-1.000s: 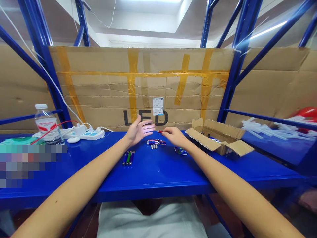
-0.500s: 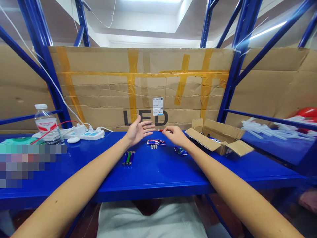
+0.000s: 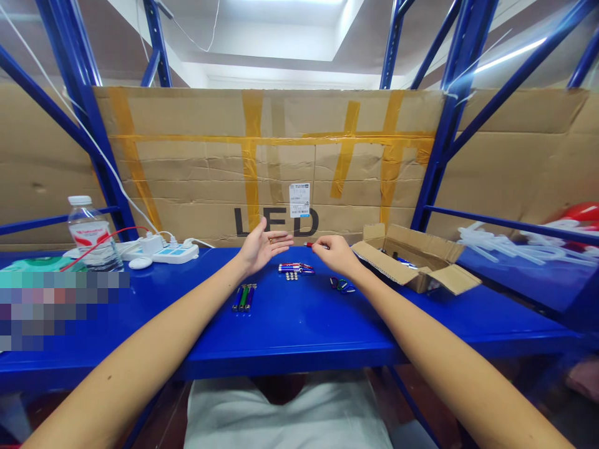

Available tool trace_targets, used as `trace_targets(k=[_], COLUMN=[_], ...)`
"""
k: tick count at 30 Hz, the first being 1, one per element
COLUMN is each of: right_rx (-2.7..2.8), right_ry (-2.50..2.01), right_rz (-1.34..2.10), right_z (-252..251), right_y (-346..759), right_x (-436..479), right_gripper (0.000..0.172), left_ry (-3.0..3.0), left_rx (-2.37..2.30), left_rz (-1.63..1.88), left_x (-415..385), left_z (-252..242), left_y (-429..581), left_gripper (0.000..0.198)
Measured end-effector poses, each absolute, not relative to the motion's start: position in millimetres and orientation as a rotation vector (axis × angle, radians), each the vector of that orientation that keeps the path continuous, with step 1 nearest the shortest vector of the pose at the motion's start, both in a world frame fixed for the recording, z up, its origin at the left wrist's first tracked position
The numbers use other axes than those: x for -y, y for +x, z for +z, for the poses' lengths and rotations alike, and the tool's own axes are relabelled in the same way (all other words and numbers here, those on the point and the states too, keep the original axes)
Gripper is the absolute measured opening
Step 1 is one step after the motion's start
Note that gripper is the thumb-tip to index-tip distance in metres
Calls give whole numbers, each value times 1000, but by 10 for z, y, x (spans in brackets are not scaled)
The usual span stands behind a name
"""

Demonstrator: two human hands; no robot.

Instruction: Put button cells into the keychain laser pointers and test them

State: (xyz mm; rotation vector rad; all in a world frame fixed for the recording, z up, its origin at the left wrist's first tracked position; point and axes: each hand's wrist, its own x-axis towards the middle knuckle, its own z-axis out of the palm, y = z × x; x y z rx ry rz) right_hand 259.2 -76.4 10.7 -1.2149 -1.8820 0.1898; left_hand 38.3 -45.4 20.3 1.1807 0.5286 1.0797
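Red tube (image 3: pixel 309 244) — partly hidden — clamped in right grip (image 3: pixel 339 253); left grip (image 3: pixel 260 249) spread apart.

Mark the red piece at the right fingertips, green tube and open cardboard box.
Red piece (image 3: pixel 309 244): head view, protruding left end.
Green tube (image 3: pixel 244 299): head view, its middle.
Open cardboard box (image 3: pixel 384 264): head view, near side.

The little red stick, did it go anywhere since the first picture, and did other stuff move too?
The little red stick moved slightly to the right, pinched in the right hand, which shifted away from the left hand. Nothing was let go. The left hand stayed open, and the blue and green tubes and cardboard box stayed put.
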Motion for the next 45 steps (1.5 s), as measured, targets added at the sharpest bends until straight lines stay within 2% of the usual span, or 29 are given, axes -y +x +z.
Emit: trace_targets(k=[45], right_rx=[1906], right_ry=[-1138], right_rz=[132], right_z=[110], right_y=[2614], right_x=[746], right_gripper=[28], left_ry=[1187], left_rx=[-522], left_rz=[1083], left_x=[411], left_z=[176], left_y=[368], left_gripper=[68])
